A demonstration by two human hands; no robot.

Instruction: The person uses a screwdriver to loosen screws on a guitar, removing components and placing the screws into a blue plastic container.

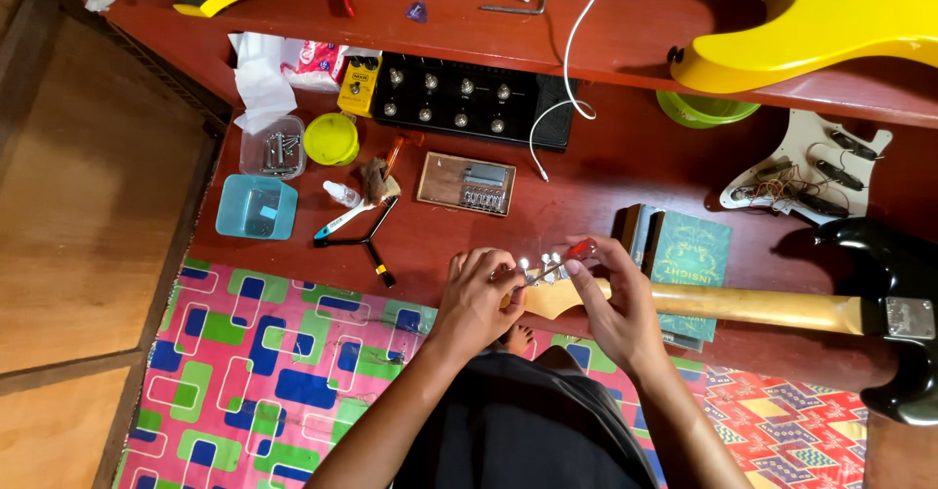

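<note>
A black electric guitar lies across my lap, its pale wooden neck running left to the headstock. My left hand grips the headstock's left end, fingers on the shiny tuning pegs. My right hand holds a small red-handled screwdriver, its tip resting among the pegs. The neck rests on a green book.
On the red floor lie a black pedal board, a yellow pedal, a box of metal parts, a tub of screws, a blue tub, a white pickguard and a yellow guitar body. A patterned mat lies below.
</note>
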